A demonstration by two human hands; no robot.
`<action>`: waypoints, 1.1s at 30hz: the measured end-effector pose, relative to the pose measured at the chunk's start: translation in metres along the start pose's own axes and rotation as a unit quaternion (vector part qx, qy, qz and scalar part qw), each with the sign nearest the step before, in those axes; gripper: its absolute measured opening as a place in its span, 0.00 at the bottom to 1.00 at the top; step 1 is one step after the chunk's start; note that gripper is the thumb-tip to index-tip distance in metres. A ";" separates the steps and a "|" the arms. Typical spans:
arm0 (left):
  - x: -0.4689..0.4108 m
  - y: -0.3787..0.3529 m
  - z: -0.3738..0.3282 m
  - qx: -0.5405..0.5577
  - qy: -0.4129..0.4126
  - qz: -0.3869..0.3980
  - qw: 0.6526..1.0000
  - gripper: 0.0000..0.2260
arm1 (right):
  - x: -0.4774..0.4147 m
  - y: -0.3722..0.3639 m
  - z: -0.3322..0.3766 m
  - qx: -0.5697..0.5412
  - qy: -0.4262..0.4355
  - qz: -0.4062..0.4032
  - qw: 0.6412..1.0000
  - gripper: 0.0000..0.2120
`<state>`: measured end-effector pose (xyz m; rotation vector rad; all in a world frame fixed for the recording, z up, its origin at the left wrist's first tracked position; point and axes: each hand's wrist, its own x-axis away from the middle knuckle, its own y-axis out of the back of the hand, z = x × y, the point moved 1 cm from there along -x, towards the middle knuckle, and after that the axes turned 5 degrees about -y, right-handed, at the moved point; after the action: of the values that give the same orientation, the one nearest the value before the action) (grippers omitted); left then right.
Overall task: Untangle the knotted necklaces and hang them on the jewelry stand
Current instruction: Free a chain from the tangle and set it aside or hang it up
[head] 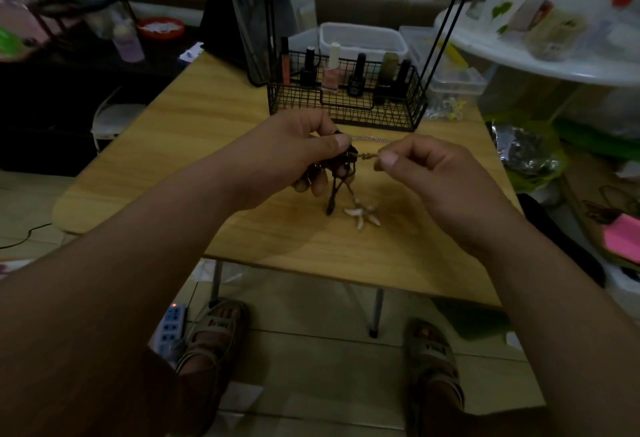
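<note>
A dark beaded necklace bundle (349, 154) is bunched in my left hand (298, 149), held above the wooden table (194, 131). Loops of dark cord hang down from it, and a white starfish pendant (363, 214) rests on the table below. My right hand (426, 166) pinches a thin gold chain end (369, 156) between thumb and forefinger, pulling it sideways out of the bundle. A fine silver chain (372, 139) stretches between the two hands. The black wire jewelry stand (346, 104) rises just behind my hands, its basket base holding nail polish bottles.
Clear plastic boxes (363, 39) sit behind the stand. A dark tilted panel (249, 13) leans at the table's back left. A white round table (554, 55) with clutter stands on the right. A power strip (171, 327) lies on the floor near my sandalled feet.
</note>
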<state>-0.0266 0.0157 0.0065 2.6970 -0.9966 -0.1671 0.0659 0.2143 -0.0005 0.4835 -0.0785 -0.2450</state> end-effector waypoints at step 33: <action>0.005 -0.018 -0.002 -0.030 0.016 0.115 0.993 0.04 | -0.017 0.000 -0.007 -0.123 -0.064 -0.052 0.989 0.08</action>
<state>-0.0115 0.0257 0.0035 2.4978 -1.2611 -0.1067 0.0506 0.2221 -0.0067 0.2256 -0.1459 -0.3820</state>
